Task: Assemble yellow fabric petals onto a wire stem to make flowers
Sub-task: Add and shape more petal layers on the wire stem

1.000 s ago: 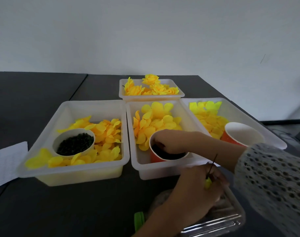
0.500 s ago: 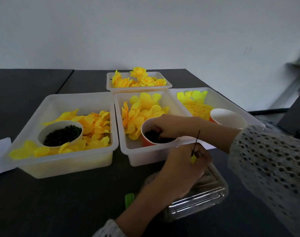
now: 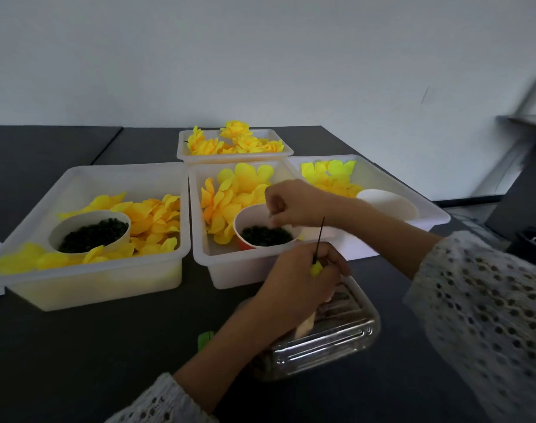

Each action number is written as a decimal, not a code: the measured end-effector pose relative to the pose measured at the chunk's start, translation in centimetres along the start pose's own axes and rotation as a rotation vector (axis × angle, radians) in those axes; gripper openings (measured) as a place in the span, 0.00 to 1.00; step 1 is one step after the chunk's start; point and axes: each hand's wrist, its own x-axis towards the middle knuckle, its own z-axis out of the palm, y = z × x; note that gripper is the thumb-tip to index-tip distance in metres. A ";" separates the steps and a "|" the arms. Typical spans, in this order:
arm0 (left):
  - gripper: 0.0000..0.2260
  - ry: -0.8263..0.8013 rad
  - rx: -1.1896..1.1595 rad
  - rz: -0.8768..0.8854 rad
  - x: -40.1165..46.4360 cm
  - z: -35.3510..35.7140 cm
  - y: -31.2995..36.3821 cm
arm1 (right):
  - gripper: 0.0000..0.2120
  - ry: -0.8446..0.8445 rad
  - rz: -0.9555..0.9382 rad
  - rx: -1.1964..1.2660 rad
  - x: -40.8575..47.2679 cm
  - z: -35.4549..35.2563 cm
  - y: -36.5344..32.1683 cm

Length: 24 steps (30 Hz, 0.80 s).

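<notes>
Two hands work just in front of the middle bin (image 3: 199, 251). The left hand (image 3: 297, 285) is curled into a loose fist, its fingers clamped on a thin dark wire (image 3: 320, 236) that sticks up from the fist, tilted slightly right, with a small yellow bud (image 3: 316, 269) showing at the knuckles. Beneath this hand lies a clear ribbed plastic box (image 3: 327, 340) on the dark table (image 3: 92, 355).

The right hand (image 3: 294, 204) reaches in from the right, wrist raised, over an orange paper cup (image 3: 245, 227) of small dark beads (image 3: 265, 235) standing in the middle bin's near end. Its fingers (image 3: 277, 219) are drawn together, tips down at the cup's rim; whether they pinch a bead cannot be told. Both sleeves are white open-knit.

Behind the cup, loose yellow fabric petals (image 3: 230, 193) fill the bin. Left of the middle bin, another white bin (image 3: 77, 288) holds petals and a white cup (image 3: 89, 230) of beads. Right of it stands a third bin (image 3: 428, 215). Behind it, a small tray (image 3: 239, 154) carries finished flowers (image 3: 236, 129).
</notes>
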 end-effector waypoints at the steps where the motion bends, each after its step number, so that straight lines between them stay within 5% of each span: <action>1: 0.12 -0.006 0.007 -0.001 0.0 0.0 0.0 | 0.10 0.023 0.022 0.114 -0.7 -0.9 -0.2; 9: 0.13 -0.007 0.058 0.009 0.0 0.0 0.0 | 0.08 -0.008 -0.004 0.763 -9.1 -7.3 -1.7; 24: 0.15 -0.027 0.043 0.003 0.2 0.0 -0.2 | 0.11 0.065 -0.043 0.614 -11.0 -4.3 -3.4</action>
